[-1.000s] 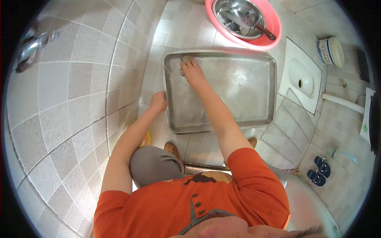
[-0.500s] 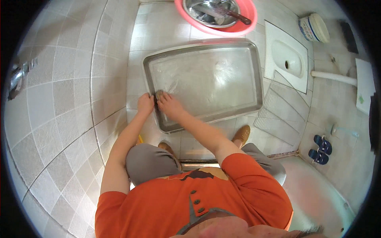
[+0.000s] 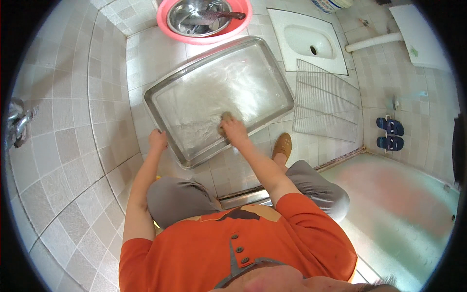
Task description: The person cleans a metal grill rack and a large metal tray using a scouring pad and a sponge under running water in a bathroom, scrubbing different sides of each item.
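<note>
A large shallow metal tray (image 3: 214, 73) lies on the tiled floor in front of me, its bottom wet and shiny. My left hand (image 3: 157, 140) is closed on the tray's left rim, near its front corner. Inside the tray, close to the front rim, my right hand (image 3: 235, 131) presses a small greyish-brown scrubbing pad (image 3: 226, 117) against the bottom. Its fingers are bent over the pad and partly hide it. Streaks of water or suds spread to the left of the pad.
Behind the tray stands a pink basin (image 3: 164, 24) with a metal bowl (image 3: 171, 22) and a dark-handled knife (image 3: 236, 15) in it. A wire rack (image 3: 326, 97) lies at the right, by the squat toilet (image 3: 309, 41). Blue slippers (image 3: 390, 134) are farther right.
My right hand has moved the pad from the tray's left side toward the front middle. My left hand still grips the left rim. The view has turned, so the tray appears tilted.
</note>
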Demonstrator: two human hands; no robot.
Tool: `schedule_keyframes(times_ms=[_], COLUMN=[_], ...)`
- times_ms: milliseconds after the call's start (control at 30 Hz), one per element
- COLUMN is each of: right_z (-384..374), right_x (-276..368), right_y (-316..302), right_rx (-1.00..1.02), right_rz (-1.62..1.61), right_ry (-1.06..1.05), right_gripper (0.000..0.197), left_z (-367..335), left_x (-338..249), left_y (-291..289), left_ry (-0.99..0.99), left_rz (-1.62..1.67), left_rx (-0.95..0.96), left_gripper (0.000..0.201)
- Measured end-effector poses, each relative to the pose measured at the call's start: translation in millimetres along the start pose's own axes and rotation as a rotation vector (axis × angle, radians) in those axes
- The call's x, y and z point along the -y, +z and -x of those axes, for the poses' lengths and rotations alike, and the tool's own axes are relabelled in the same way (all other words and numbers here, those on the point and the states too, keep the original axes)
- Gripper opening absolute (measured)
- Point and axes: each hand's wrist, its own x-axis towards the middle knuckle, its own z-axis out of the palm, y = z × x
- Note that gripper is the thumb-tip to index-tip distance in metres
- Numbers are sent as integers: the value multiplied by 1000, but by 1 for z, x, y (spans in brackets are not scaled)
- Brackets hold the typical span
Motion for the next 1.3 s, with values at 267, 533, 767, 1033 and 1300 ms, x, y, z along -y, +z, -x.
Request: schedule_keyframes(times_ms=[267,533,767,1033,1300], right_z=[30,60,33,36,26], right_x=[-91,-59,-51,-79,-111], right_y=[-34,30,40,-1,-4], right_rx=[-348,-670,-977,-930,-888], right_rz=[-73,-786,-1041,-993,-935], right_ry=[603,1164,1061,1093,1092], right_gripper=[27,38,33,32,34], left_z=[16,35,44,51,38], left_x=[-10,-30,-33,-56,-61], left_y=[-13,-11,3,19,33], left_ry=[-24,-70,-95,-37,-62], left_rz=[193,189,329,489,568], left_rx=[110,257,393,547,579], left_gripper=[26,25,29,26,27])
